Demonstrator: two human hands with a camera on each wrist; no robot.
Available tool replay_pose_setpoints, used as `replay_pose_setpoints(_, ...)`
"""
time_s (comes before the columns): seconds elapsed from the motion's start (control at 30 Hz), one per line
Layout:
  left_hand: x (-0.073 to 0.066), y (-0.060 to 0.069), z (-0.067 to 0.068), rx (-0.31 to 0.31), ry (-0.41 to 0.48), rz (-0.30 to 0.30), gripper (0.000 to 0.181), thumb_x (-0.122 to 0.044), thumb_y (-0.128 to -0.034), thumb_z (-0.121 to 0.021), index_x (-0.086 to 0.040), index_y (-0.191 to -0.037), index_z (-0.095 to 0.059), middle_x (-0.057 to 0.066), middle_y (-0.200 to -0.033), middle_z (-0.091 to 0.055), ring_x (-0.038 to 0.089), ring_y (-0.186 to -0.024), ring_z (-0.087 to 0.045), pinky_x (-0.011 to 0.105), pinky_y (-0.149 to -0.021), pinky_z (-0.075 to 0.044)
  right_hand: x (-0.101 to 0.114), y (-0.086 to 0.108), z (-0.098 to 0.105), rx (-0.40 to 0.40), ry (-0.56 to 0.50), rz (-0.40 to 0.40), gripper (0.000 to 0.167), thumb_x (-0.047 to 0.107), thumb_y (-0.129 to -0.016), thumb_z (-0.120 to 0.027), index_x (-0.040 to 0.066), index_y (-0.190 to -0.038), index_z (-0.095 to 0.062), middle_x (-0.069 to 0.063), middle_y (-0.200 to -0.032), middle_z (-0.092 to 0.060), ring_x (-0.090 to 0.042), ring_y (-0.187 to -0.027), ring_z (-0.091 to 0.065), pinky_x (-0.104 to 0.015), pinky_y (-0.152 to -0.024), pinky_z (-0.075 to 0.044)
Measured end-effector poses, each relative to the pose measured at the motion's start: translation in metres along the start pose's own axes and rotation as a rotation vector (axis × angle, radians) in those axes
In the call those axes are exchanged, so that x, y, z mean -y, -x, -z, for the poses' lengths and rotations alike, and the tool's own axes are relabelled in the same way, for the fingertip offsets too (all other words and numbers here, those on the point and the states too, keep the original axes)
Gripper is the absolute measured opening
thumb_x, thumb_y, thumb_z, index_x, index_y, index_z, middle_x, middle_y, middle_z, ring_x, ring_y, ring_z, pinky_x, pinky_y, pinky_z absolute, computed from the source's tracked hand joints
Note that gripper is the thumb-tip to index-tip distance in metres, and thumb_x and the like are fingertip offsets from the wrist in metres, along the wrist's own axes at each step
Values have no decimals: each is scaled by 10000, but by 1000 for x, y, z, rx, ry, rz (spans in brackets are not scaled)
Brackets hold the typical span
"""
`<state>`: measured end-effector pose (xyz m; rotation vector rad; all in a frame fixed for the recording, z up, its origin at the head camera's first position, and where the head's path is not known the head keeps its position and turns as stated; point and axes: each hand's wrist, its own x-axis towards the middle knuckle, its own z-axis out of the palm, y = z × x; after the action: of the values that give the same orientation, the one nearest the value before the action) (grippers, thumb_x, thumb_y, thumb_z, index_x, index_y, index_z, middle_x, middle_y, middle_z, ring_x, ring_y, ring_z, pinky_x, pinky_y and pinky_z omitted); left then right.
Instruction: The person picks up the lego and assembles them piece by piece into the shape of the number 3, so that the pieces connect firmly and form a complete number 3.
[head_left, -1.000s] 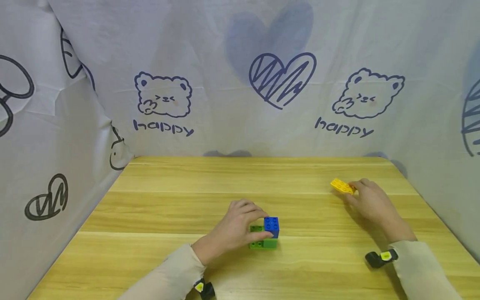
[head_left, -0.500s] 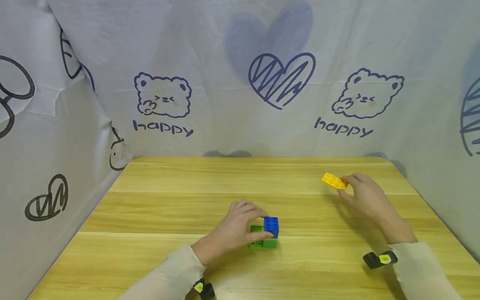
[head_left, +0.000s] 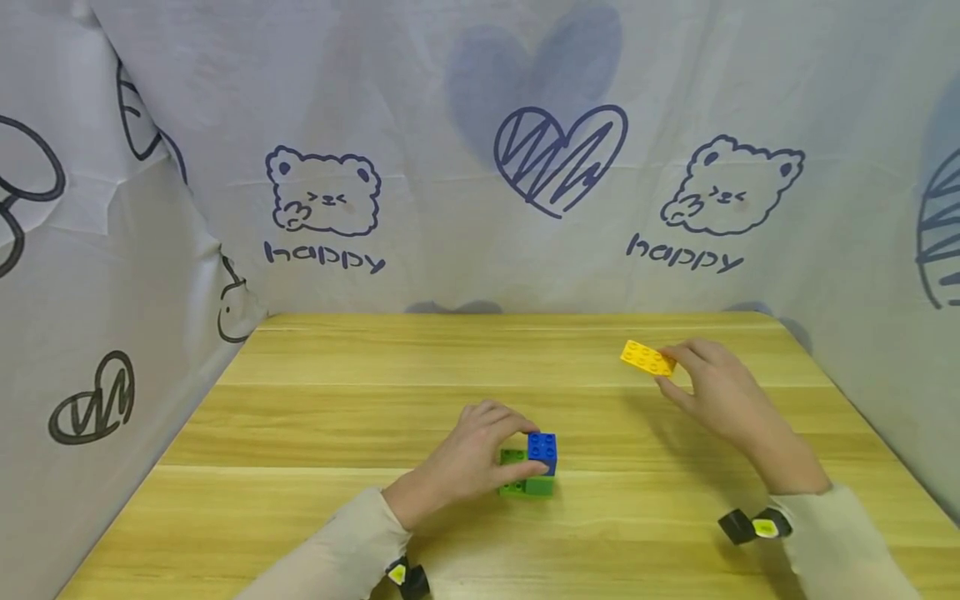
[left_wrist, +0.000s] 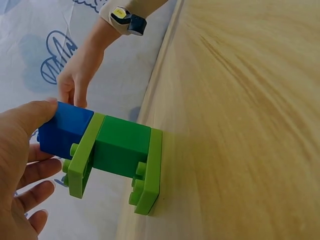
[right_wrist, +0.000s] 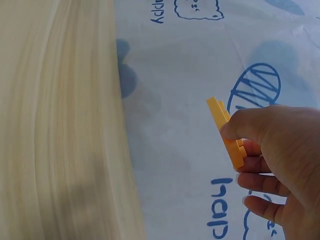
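A stack of toy building bricks stands on the table. Its top is a blue brick [head_left: 542,450], which my left hand [head_left: 471,454] pinches between thumb and fingers. Below the blue brick, the left wrist view shows a thin light green plate [left_wrist: 84,159], a dark green brick [left_wrist: 122,145] and another thin light green plate [left_wrist: 150,175] at the bottom. My right hand [head_left: 723,400] holds a flat yellow brick [head_left: 647,358] by its right end, studs up, above the table. In the right wrist view the thumb lies across the yellow brick [right_wrist: 227,132].
The wooden table [head_left: 337,375] spreads around both hands. White cloth [head_left: 442,217] with bear and heart drawings hangs behind it and at both sides. A black device with a yellow mark [head_left: 757,527] is strapped at the right wrist.
My right hand has carried the yellow brick leftward and a little up from the table, and its shadow now lies further off. The left hand and the stack have stayed in place.
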<state>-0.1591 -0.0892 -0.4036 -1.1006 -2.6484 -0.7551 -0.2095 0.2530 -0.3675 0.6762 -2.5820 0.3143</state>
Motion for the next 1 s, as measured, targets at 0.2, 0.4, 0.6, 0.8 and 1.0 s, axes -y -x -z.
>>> replay_pose_setpoints(0.2, 0, 1, 2, -3, 32, 6, 484, -502, -894, -665, -132, -1207, -660, -49, -1174, -649, 145, -1118, -521, 426, -955, -378, 16, -3, 3, -16, -27, 61, 392, 155, -809, -790, -18, -1136, -661, -135, -1006, -623, -320, -918, -570, -502, -807, -491)
replay_pose_setpoints(0.4, -1, -1, 4, 7, 2, -1, 456, -486, -901, -667, -134, -1191, -663, -48, -1161, -654, 151, -1115, -526, 428, -965, -382, 27, -5, 4, -28, -54, 150, 414, 160, -792, -797, -12, -1144, -661, -110, -1022, -628, -304, -938, -574, -485, -832, -489)
replay_pose_setpoints(0.6, -3, -5, 7, 56, -2, 38, 419, -476, -897, -680, -157, -1167, -663, -51, -1155, -651, 164, -1130, -527, 432, -975, -383, 40, -5, 6, -43, -92, 211, 434, 169, -789, -799, 22, -1173, -658, -78, -1048, -627, -270, -949, -575, -466, -824, -501)
replay_pose_setpoints(0.8, -5, -9, 10, 113, 36, 99, 382, -458, -888, -701, -178, -1144, -656, -68, -1155, -640, 160, -1140, -518, 431, -993, -378, 53, -5, 8, -42, -137, 267, 498, 484, -963, -566, 48, -1184, -660, -48, -1081, -631, -239, -984, -577, -447, -844, -510)
replay_pose_setpoints(1.0, -7, -12, 15, 135, 37, 100, 364, -448, -877, -717, -178, -1112, -652, -57, -1143, -642, 171, -1120, -525, 420, -969, -398, 64, -5, 6, -13, -176, 334, 431, 442, -957, -602, 84, -1189, -663, -2, -1098, -617, -186, -1007, -563, -398, -863, -506)
